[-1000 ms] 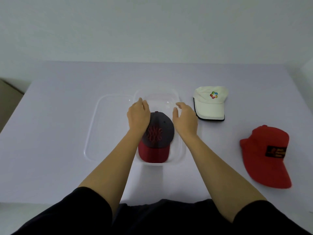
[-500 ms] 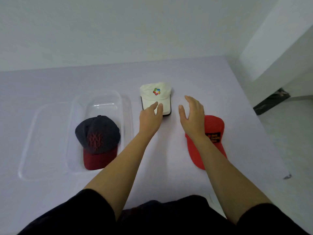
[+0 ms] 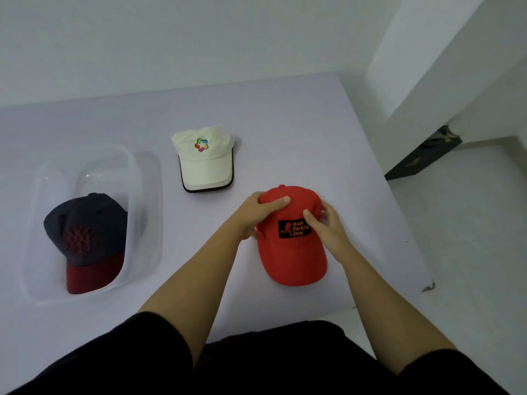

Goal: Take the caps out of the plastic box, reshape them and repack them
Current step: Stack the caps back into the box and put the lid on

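Observation:
A red cap (image 3: 291,252) with a black patch lies on the table at centre right, brim toward me. My left hand (image 3: 258,213) grips the left side of its crown, thumb on top. My right hand (image 3: 328,226) clasps the crown's right side. A dark grey cap (image 3: 85,223) with a maroon brim sits inside the clear plastic box (image 3: 142,212) at the left. A cream cap (image 3: 204,161) with a colourful logo rests on the table behind the red one.
The lavender table (image 3: 299,132) ends close to the right of the red cap, with pale floor (image 3: 470,252) beyond. A white wall runs along the back. A dark object (image 3: 422,158) lies on the floor at the right.
Both hands left the grey cap in the box, swung right past the cream cap, and now hold the red cap's crown. My view has turned right.

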The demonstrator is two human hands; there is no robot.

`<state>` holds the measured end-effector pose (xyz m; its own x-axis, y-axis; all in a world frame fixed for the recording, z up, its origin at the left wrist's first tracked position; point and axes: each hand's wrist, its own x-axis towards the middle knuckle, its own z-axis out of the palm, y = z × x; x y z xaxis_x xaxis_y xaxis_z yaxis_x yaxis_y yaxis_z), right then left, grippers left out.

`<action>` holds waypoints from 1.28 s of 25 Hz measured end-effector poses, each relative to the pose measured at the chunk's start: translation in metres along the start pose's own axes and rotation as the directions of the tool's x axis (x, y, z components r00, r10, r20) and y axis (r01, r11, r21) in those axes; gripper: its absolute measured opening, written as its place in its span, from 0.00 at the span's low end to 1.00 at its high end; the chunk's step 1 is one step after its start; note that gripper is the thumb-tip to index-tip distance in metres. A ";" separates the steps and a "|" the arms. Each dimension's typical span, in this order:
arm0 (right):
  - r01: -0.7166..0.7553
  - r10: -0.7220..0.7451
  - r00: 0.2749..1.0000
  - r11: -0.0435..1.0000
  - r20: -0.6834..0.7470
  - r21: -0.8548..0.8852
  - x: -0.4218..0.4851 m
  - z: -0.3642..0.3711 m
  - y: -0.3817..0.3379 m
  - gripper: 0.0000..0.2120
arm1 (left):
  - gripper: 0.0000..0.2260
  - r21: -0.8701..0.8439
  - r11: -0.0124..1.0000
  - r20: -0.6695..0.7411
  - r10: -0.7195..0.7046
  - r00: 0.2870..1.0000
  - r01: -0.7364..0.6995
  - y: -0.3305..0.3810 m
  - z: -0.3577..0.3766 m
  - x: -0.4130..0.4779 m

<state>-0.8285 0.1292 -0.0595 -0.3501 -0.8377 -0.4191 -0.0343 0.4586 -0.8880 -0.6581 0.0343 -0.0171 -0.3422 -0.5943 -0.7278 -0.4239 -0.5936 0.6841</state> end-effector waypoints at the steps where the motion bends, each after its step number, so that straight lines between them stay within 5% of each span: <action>1: -0.014 0.014 1.000 1.000 0.014 0.025 0.000 0.000 0.003 0.24 | 0.33 -0.029 0.999 0.027 -0.012 1.000 0.013 -0.002 0.003 0.003; 9: -0.040 0.042 0.999 0.997 -0.028 0.069 -0.010 0.007 -0.002 0.26 | 0.24 -0.069 0.998 0.147 0.007 0.989 0.003 -0.008 -0.005 0.011; 16: 0.234 -0.231 0.966 0.972 -0.117 0.008 -0.026 0.071 -0.070 0.18 | 0.20 -0.005 0.989 0.142 0.147 0.979 -0.148 0.029 -0.083 -0.030; 20: 0.323 -0.320 0.944 0.946 -0.075 0.029 -0.039 0.144 -0.118 0.24 | 0.17 0.004 0.972 0.079 0.232 0.969 -0.233 0.038 -0.171 -0.079; 23: 0.284 -0.287 0.958 0.945 -0.006 0.160 -0.049 0.208 -0.144 0.30 | 0.17 0.004 0.959 0.032 0.285 0.958 -0.285 0.033 -0.255 -0.123; 27: 0.089 -0.188 0.960 0.907 0.206 0.411 -0.054 0.289 -0.157 0.51 | 0.31 0.034 0.944 -0.004 0.328 0.945 -0.328 0.018 -0.361 -0.165; 32: -0.042 -0.100 0.947 0.905 0.307 0.424 -0.048 0.380 -0.148 0.29 | 0.34 0.062 0.943 -0.024 0.329 0.944 -0.327 0.008 -0.444 -0.185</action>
<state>-0.4514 -0.0112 0.0203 -0.0409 -0.9298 -0.3657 0.3805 0.3239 -0.8662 -0.2259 -0.1013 0.1444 -0.4426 -0.7693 -0.4607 -0.3397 -0.3316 0.8801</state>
